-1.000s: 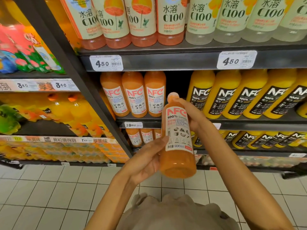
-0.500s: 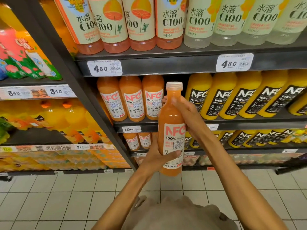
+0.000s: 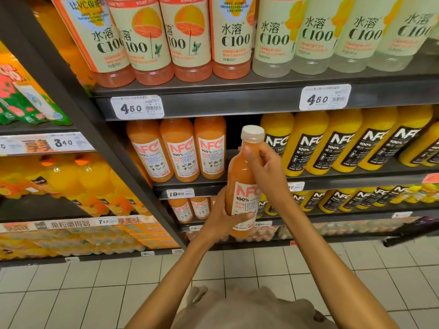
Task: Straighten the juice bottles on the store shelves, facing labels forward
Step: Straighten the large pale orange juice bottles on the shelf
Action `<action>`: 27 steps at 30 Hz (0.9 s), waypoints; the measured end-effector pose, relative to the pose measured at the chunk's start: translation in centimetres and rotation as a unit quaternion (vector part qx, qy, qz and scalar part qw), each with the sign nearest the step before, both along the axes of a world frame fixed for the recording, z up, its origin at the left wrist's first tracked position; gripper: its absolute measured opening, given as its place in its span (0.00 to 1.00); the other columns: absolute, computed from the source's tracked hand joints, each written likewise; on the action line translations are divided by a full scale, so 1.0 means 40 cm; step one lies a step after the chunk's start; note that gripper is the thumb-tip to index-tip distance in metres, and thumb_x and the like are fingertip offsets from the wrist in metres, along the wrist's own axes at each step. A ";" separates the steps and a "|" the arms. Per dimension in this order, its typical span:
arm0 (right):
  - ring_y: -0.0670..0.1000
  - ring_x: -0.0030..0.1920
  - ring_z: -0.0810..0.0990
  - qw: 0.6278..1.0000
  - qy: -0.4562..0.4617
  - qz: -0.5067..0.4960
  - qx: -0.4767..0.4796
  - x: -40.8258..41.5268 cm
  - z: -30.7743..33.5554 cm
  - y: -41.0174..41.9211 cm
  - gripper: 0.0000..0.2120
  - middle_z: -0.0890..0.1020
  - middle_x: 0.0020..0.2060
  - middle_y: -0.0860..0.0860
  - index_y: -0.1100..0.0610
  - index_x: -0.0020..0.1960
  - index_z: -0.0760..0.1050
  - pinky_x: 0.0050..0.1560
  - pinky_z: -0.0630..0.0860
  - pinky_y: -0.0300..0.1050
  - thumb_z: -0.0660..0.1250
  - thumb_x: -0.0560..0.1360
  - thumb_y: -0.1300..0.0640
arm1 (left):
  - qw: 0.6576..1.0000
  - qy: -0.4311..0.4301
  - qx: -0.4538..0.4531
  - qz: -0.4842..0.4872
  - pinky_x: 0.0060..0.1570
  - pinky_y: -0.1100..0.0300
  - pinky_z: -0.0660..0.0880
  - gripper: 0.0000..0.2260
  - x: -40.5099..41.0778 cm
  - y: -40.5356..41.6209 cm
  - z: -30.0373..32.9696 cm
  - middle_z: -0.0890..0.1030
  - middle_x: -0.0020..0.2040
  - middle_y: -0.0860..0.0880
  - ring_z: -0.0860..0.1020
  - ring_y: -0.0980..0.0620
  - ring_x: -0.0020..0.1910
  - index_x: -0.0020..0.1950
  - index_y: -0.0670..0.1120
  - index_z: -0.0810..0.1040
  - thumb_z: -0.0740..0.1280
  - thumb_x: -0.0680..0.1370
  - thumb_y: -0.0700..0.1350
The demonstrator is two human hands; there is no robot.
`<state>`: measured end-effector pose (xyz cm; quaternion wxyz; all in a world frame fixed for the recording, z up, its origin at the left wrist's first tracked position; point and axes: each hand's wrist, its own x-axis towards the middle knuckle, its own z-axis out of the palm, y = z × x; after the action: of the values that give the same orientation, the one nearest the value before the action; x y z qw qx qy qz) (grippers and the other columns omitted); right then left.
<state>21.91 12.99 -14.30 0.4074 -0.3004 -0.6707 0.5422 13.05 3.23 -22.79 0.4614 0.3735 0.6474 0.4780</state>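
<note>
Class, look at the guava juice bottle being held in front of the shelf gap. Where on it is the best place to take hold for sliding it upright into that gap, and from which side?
Probably the narrow shoulder just under the white cap of the guava juice bottle, from the right, where the right hand already grips. The left hand steadies the lower body from the left, leaving the label facing out.

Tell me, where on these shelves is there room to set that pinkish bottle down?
One dark gap on the middle shelf, between the three pink NFC bottles and the yellow NFC row, right behind the held bottle. The C100 shelf above is packed edge to edge; so is the yellow row.
</note>
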 end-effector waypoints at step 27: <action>0.55 0.47 0.79 0.986 -0.156 -0.051 0.011 -0.085 0.073 0.156 0.17 0.79 0.49 0.63 0.69 0.51 0.74 0.49 0.77 0.49 0.65 0.78 0.53 | 0.959 -0.018 -0.067 0.275 0.57 0.46 0.76 0.27 -0.001 0.213 0.010 0.71 0.64 0.40 0.74 0.43 0.61 0.67 0.42 0.64 0.73 0.73 0.45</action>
<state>18.49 19.22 -11.39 0.3284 -0.4107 -0.7153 0.4602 13.02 11.75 -22.38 0.3479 0.1406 0.7474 0.5483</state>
